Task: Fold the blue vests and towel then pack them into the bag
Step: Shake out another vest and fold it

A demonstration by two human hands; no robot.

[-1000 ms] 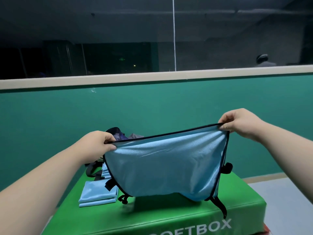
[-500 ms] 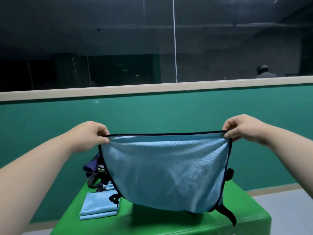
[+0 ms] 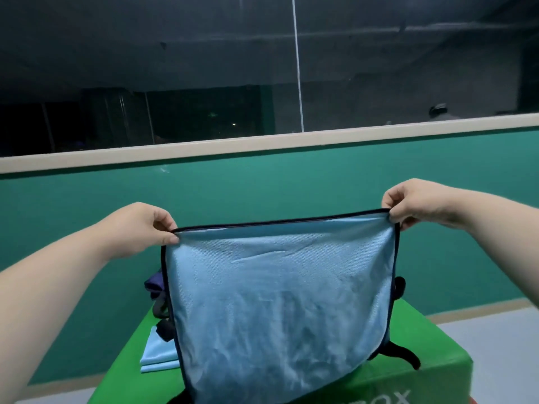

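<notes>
Green wall (image 3: 262, 199) fills the back, with a cream ledge (image 3: 204, 145) along its top and dark glass above. Front and centre is the vest (image 3: 280, 301), light blue with black trim, hanging flat and wide in the air, its top edge pulled taut and tilting up a little to the right. It hangs over the green box (image 3: 423, 345) and covers most of the box top; white lettering shows low on the box face, cut off by the frame.

Left hand (image 3: 140, 228) is on the top left corner, thumb and curled fingers pinching the trim. Right hand (image 3: 420, 201) pinches the top right corner the same way, held a touch higher. Both arms are stretched out, well apart.

On the box, left of the hanging vest, there's a folded light-blue pile (image 3: 157, 354), partly hidden by the vest's edge. Behind it a dark bag (image 3: 153, 282) peeks out, mostly hidden. A black strap (image 3: 405, 352) trails from the vest's lower right corner onto the box.
</notes>
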